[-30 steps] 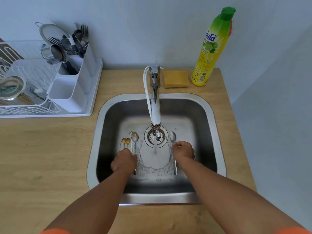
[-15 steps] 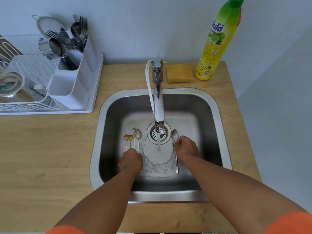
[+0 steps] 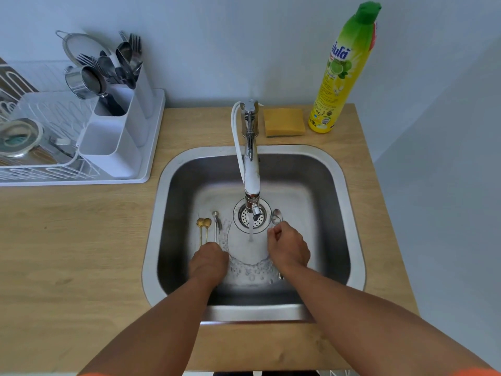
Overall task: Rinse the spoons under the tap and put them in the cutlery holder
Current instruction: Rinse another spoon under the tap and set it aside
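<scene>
Water runs from the tap (image 3: 251, 169) into the steel sink (image 3: 349, 213). Two small gold spoons (image 3: 203, 223) and a silver spoon (image 3: 215, 219) lie on the sink floor left of the drain, with another silver spoon (image 3: 220, 225) turned on edge beside them. My left hand (image 3: 208, 263) is curled over their handles and seems to grip the tilted one; its fingers are hidden. My right hand (image 3: 288, 248) pinches the handle of a silver spoon (image 3: 276, 217) right of the drain. The white cutlery holder (image 3: 113, 147) stands at the left on the drying rack.
The holder's back compartment carries forks and spoons (image 3: 126, 63), with a metal cup (image 3: 84, 82) beside it. The white drying rack (image 3: 40, 172) holds a lid. A yellow sponge (image 3: 283, 122) and a dish soap bottle (image 3: 341, 71) stand behind the sink on the wooden counter (image 3: 67, 253).
My left hand has turned one silver spoon onto its edge. My right hand has closed round the right spoon's handle just below the bowl. The view has shifted slightly.
</scene>
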`<state>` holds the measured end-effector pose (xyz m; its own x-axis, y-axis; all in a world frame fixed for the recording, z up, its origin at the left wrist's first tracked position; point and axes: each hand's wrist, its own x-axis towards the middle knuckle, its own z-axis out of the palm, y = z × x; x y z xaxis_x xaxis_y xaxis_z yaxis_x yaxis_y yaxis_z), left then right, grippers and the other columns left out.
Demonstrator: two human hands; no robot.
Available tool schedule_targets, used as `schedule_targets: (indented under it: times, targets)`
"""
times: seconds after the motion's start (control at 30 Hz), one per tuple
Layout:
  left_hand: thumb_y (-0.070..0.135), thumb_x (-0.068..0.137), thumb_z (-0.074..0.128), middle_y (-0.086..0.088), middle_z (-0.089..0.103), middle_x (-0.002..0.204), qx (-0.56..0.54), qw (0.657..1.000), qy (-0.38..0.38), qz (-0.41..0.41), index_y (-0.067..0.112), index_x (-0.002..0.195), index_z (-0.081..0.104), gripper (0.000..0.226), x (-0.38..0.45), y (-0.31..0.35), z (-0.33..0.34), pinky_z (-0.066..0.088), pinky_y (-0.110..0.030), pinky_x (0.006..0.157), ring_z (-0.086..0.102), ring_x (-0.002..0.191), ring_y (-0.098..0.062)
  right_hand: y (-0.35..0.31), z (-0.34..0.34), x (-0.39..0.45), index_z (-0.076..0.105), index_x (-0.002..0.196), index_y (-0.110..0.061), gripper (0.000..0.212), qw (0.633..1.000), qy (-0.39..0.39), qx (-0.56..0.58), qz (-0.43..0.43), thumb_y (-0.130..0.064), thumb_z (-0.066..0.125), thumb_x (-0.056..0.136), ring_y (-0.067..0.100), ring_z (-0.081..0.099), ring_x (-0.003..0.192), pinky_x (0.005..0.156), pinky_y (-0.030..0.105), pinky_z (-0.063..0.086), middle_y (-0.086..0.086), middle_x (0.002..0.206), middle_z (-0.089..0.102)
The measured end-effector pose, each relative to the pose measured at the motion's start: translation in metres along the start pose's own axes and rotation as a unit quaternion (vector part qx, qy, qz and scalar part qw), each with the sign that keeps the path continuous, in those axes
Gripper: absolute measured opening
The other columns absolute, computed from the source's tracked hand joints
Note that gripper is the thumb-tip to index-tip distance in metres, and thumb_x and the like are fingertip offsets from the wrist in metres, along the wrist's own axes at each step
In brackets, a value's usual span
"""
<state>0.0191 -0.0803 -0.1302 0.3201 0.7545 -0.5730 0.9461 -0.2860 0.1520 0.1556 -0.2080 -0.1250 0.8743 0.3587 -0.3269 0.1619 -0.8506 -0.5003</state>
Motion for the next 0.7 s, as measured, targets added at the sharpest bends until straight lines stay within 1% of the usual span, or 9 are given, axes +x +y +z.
schedule_targets:
  times: [0.07,0.13,0.2,0.27,0.33,0.4,0.5,0.57,0.7]
  targets:
    - [0.032,0.093,0.054,-0.001,0.057,0.082,-0.008,1.0,0.012,0.004,0.017,0.088,0.056,0.016,-0.002,-0.002,-0.003,0.041,-0.031,0.066,0.056,0.074,-0.022,-0.011,0.001,-0.003,0.062,0.086,-0.029,0.019,0.999,-0.039,0.031,-0.005,-0.046,0.057,0.094,0.024,0.065,0.081,0.066,0.03,0.046,-0.008,0.089,0.071]
    - [0.029,0.094,0.053,-0.006,0.062,0.093,-0.015,1.0,0.023,0.011,0.015,0.094,0.053,0.015,-0.005,-0.003,-0.007,0.043,-0.033,0.069,0.059,0.08,-0.027,-0.026,0.003,-0.006,0.064,0.08,-0.029,0.022,0.99,-0.116,0.072,-0.016,-0.043,0.058,0.095,0.023,0.065,0.083,0.068,0.032,0.048,-0.006,0.086,0.07]
    - [0.028,0.096,0.053,-0.006,0.06,0.095,-0.015,0.999,0.03,0.02,0.014,0.099,0.05,0.015,-0.008,-0.002,-0.01,0.043,-0.034,0.071,0.063,0.088,-0.03,-0.042,0.007,-0.008,0.068,0.076,-0.021,0.029,0.974,-0.197,0.108,-0.017,-0.039,0.059,0.097,0.026,0.069,0.082,0.072,0.037,0.055,-0.001,0.082,0.072]
    - [0.025,0.098,0.054,-0.008,0.062,0.097,-0.009,0.999,0.038,0.029,0.011,0.105,0.052,0.015,-0.011,-0.001,-0.011,0.043,-0.034,0.07,0.062,0.086,-0.028,-0.056,0.013,-0.01,0.076,0.086,-0.014,0.024,0.955,-0.257,0.15,0.013,-0.029,0.061,0.097,0.027,0.075,0.082,0.075,0.042,0.061,0.008,0.088,0.077]
    - [0.019,0.1,0.054,-0.011,0.067,0.103,-0.002,0.998,0.045,0.047,0.008,0.114,0.055,0.019,-0.015,0.0,-0.012,0.044,-0.035,0.07,0.067,0.091,-0.03,-0.065,0.019,-0.014,0.078,0.095,-0.011,0.019,0.936,-0.293,0.19,0.051,-0.023,0.064,0.098,0.024,0.074,0.075,0.061,0.035,0.059,0.013,0.095,0.078]
    - [0.015,0.1,0.053,-0.014,0.07,0.109,-0.003,0.996,0.054,0.07,0.008,0.118,0.053,0.02,-0.018,0.002,-0.012,0.045,-0.035,0.069,0.07,0.098,-0.034,-0.071,0.023,-0.018,0.079,0.095,-0.01,0.019,0.927,-0.306,0.201,0.077,-0.024,0.066,0.098,0.02,0.07,0.066,0.053,0.028,0.052,0.014,0.092,0.078]
    - [0.01,0.101,0.049,-0.016,0.071,0.107,-0.01,0.993,0.066,0.096,0.008,0.116,0.052,0.016,-0.024,0.007,-0.014,0.045,-0.036,0.07,0.071,0.098,-0.035,-0.075,0.024,-0.022,0.08,0.093,-0.007,0.019,0.918,-0.307,0.219,0.124,-0.023,0.07,0.092,0.017,0.062,0.054,0.053,0.027,0.05,0.009,0.073,0.071]
    - [0.007,0.101,0.045,-0.017,0.072,0.107,-0.007,0.991,0.069,0.112,0.008,0.115,0.052,0.016,-0.028,0.009,-0.013,0.046,-0.038,0.071,0.071,0.098,-0.036,-0.075,0.022,-0.022,0.078,0.086,-0.006,0.014,0.904,-0.308,0.245,0.165,-0.02,0.073,0.087,0.014,0.059,0.046,0.055,0.028,0.049,0.004,0.063,0.067]
    - [0.015,0.104,0.043,-0.017,0.071,0.107,-0.029,0.988,0.072,0.133,0.007,0.114,0.054,0.017,-0.039,0.011,-0.011,0.043,-0.037,0.068,0.069,0.098,-0.038,-0.069,0.015,-0.019,0.072,0.077,-0.015,0.01,0.888,-0.303,0.281,0.202,-0.016,0.074,0.087,0.011,0.061,0.049,0.052,0.024,0.045,0.0,0.06,0.069]
